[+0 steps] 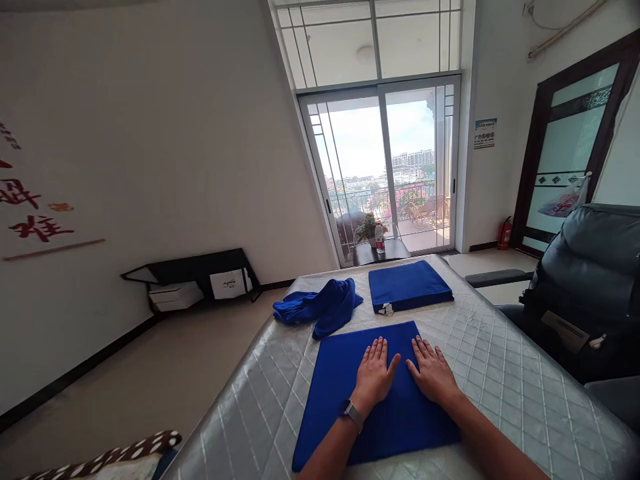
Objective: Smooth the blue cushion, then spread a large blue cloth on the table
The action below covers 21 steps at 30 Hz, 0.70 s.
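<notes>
A blue cloth [335,393], spread flat in a rough rectangle, lies on the mattress in front of me. My left hand [376,373] presses flat on its middle, fingers stretched out and thumb apart; a watch is on that wrist. Over the cloth's right side, my right hand [431,372] also lies flat with the fingers spread. Neither hand grips anything. Beyond them rests a neatly folded stack of blue cloth [410,283] with a white tag at its near corner. To its left sits a crumpled blue cloth [325,303].
The quilted mattress [505,373] carries all the cloths. A black armchair [595,267] with a bag on it stands at the right. A small table [383,252] holds a bottle before the sliding glass door. A black open box [200,273] lies by the left wall.
</notes>
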Motion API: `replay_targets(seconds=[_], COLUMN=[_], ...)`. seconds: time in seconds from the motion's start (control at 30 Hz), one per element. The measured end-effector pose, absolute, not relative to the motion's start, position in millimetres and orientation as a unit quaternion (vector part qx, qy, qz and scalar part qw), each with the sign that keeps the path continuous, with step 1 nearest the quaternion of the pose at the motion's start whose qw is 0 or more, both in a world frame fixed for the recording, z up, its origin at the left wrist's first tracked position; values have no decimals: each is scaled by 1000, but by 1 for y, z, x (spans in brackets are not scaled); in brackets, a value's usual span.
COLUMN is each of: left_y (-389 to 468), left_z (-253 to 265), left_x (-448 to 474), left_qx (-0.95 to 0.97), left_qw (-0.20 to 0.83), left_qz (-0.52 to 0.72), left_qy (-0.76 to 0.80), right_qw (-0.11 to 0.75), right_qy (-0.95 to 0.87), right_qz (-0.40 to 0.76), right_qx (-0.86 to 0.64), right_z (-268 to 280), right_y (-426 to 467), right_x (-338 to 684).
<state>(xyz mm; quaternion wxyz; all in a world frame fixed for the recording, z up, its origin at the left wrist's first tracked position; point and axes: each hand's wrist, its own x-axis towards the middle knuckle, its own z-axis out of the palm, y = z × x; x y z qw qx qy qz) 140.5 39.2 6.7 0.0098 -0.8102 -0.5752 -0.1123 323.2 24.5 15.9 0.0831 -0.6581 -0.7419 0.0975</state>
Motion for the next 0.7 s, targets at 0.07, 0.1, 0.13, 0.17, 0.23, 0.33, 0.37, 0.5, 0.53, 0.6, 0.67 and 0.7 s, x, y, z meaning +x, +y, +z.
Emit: replay_targets(seconds=[0.07,0.1,0.13,0.17,0.23,0.33,0.37,0.5,0.53,0.6,0.67,0.7], left_y=[36,35,33,30,26,19,18,17,17,17,18,18], left_z=[8,7,6,5,1,-4,-5,-6,-5,-5,-5,-6], left_x=[112,97,81,65,38,12,8,6,7,7,6,5], left_qx=[-791,-782,-773,-764,-746,-725,-721,-717,-717,-718,-718,-719], left_qw=[15,17,19,21,24,31,33,38,39,38,36,37], left_qz=[-100,-94,-89,-85,-81,-87,-90,-95,-96,-96,-98,-100], left_qy=[-603,-616,-628,-639,-660,-683,-687,-689,-689,-689,-688,-687], right_qw=[87,88,89,89,88,88,88,79,75,69,65,63], right_qy=[-742,-742,-742,-742,-742,-742,-743,-744,-744,-745,-744,-744], right_qz=[101,103,104,104,102,97,94,84,81,77,72,70], right_qx=[-657,-656,-656,-656,-656,-657,-657,-658,-659,-659,-661,-662], right_z=[16,16,15,15,14,12,12,9,8,8,7,7], right_y=[24,24,24,23,23,24,25,27,28,29,29,28], right_x=[324,324,324,324,324,323,323,322,322,321,320,320])
